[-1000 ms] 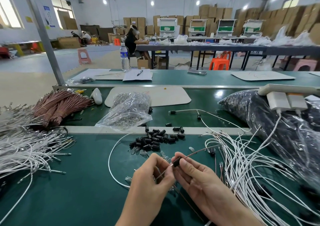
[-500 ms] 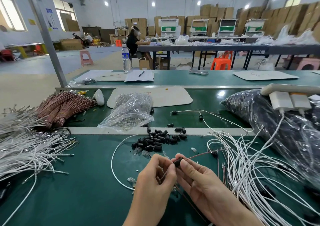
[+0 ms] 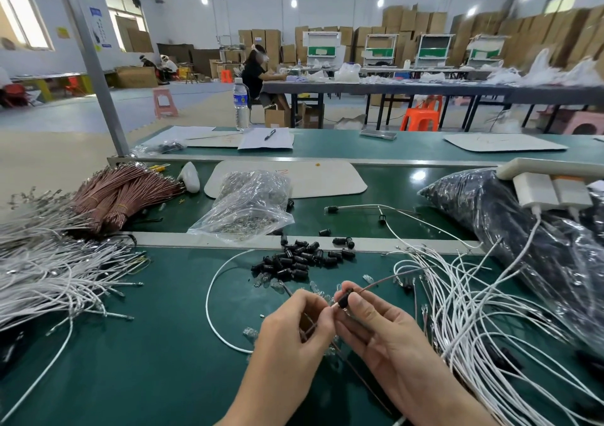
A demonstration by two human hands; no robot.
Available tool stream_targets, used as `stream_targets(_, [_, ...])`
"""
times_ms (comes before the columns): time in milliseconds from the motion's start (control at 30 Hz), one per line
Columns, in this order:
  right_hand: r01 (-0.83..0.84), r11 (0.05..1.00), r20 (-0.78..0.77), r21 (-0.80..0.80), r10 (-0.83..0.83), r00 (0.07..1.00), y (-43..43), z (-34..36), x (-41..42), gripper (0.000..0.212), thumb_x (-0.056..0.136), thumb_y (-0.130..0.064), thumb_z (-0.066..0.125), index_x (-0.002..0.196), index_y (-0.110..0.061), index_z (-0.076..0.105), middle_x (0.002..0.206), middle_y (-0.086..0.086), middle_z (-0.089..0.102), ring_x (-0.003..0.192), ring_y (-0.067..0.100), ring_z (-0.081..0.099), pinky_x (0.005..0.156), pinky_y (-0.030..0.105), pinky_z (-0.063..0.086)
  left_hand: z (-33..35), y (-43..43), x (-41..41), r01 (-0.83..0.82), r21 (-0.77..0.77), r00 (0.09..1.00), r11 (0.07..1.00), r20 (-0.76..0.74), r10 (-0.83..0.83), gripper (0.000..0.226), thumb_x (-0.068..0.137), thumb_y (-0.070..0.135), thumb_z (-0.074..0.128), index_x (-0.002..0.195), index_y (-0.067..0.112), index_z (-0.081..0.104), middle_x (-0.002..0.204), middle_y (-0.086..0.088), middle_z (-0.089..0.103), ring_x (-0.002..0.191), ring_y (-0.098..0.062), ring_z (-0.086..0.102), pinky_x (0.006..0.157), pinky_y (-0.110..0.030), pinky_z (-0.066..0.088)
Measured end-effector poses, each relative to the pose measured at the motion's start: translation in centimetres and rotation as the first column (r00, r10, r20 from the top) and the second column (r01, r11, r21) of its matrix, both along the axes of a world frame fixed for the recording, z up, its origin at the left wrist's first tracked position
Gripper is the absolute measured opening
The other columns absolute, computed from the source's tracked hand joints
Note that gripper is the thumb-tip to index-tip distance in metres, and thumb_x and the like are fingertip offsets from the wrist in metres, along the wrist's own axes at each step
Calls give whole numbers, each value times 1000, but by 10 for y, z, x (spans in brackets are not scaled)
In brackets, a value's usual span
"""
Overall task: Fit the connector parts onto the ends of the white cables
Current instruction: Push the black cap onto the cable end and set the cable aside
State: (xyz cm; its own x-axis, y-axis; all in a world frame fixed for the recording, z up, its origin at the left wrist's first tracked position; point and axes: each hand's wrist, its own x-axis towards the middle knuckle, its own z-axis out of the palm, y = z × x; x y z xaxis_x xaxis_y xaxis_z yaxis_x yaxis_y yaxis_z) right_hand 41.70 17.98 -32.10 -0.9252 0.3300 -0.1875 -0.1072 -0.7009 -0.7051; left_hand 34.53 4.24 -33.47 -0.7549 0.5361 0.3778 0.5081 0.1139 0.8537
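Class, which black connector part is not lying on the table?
The black connector part pinched in the right hand; the rest lie loose on the green table.

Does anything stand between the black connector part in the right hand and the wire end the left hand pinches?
Nothing visible does. The small black cylindrical connector part, pinched by the right hand, sits right at the thin wire end held by the left hand.

One black connector part (image 3: 344, 298) was up off the table (image 3: 130, 376) at lower centre, tilted, with a brownish wire (image 3: 392, 278) trailing off right. The pile of connector parts (image 3: 299, 259) lay at centre. White cables (image 3: 474, 311) fanned across the right, a second cable heap (image 3: 42, 278) sprawled left, and a single white cable (image 3: 210, 298) looped between.
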Motion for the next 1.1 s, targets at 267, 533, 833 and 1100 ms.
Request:
stream_targets(267, [2,1000,1,6,-2,1000,-1,-4,-2,24,74,-4,71,96,2,78,99,23,74,83,26,75,70,29,62,-3,0,2,24,-1,1000,1000,-15,-24,13,100,29,59,88,34,57,63,9,56,52,-2,45,51,-15,36])
stream_targets(533, [19,999,9,40,-19,1000,-3,-7,-6,23,71,-2,70,92,2,79,99,25,74,85,27,75,67,30,62,1,-1,2,-4,-53,999,999,-49,1,20,98,24,62,91,42,58,69,16,62,52,-2,49,53,-10,34])
stream_targets(833, [26,989,28,144,-30,999,-3,-7,-4,23,70,-7,72,91,-6,81,101,22,75,84,24,75,70,29,62,1,-3,0,-137,-152,973,979,-207,104,6,96,36,63,92,40,61,93,30,63,75,0,62,68,-22,50])
stream_targets(1100, [32,972,0,232,-33,999,-2,-3,-2,26,67,-12,78,92,-12,80,104,22,74,90,24,75,72,25,60,4,-8,-3,-137,-185,962,973,-260,86,44,90,74,35,117,48,57,99,30,57,83,-2,60,78,-30,52])
